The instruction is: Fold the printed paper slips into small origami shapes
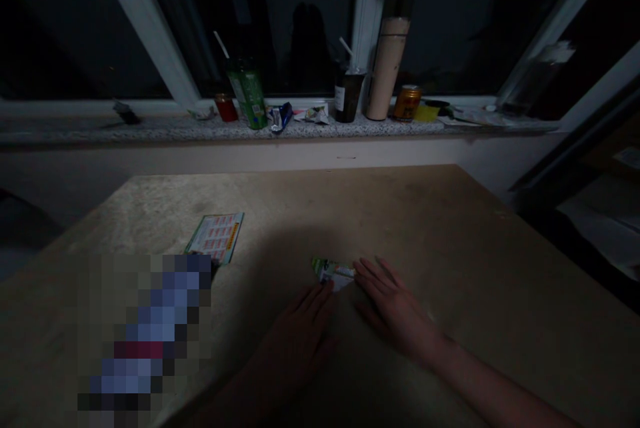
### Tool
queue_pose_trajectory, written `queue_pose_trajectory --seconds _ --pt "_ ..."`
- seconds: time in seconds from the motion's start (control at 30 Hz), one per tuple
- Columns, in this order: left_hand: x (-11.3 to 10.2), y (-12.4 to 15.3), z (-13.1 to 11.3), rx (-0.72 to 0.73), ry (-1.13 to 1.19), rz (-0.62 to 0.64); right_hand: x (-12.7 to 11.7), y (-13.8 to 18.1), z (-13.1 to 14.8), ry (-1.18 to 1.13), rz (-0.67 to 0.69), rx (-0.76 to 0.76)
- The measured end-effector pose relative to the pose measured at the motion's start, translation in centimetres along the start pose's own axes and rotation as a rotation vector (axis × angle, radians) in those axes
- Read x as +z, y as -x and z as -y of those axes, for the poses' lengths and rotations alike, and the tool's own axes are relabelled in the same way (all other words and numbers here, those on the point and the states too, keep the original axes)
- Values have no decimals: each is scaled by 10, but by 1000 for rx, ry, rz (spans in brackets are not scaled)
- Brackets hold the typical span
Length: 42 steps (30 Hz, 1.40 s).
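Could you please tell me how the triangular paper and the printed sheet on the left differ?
Shape: the paper is roughly triangular; the sheet looks four-sided, one corner being obscured.
Size: the paper looks smaller than the sheet.
Contact: the paper has fingertips of the left hand and right hand at its edges; the sheet lies away from both hands.
Shared: both show some green and lie on the table.

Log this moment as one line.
left hand: at near edge of folded paper | right hand: at its right corner | printed sheet: farther left, on table
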<state>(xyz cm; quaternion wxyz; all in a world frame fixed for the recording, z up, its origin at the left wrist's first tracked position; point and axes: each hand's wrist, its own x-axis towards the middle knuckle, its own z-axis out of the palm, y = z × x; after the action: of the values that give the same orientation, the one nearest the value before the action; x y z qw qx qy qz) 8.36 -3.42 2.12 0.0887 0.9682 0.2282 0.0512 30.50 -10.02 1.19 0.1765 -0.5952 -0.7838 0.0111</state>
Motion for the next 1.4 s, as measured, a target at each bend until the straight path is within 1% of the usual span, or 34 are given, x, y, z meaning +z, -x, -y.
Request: queue_pose_trajectory --seconds 0.17,0.4,0.6,0.7,0.83,0.93,1.1,1.17,1.23,1.3,1.37,1.4 --pt "-3 0 4 8 -15 3 -4 -1 2 -7 -24 -21" --pt "-3 -3 8 -6 -27 -23 -5 -1 4 -1 -78 -108" --pt "-4 -7 12 25 -83 29 -7 -2 9 -17 -113 -191" --pt "-4 -8 13 20 -114 15 -7 -2 14 -30 -112 -216" --pt "-4 -10 11 -16 -122 -17 -2 0 16 -46 -121 -242" --pt "-4 -11 10 -45 -106 -40 2 2 18 -85 -101 -291" --pt "-5 -12 8 -52 -69 -69 -3 2 24 -183 33 -362" --pt "-6 -13 8 -48 -73 -65 -7 0 21 -202 50 -365" --pt "-7 -13 8 -44 -77 -67 -9 -3 14 -189 11 -343" --pt "-7 -14 8 -38 -80 -75 -8 -6 4 -169 -81 -269" --pt "-6 -15 8 -33 -87 -79 -6 -8 -5 -136 -102 -228" --pt "-5 -15 8 -32 -94 -77 -4 -8 -9 -125 -89 -213"
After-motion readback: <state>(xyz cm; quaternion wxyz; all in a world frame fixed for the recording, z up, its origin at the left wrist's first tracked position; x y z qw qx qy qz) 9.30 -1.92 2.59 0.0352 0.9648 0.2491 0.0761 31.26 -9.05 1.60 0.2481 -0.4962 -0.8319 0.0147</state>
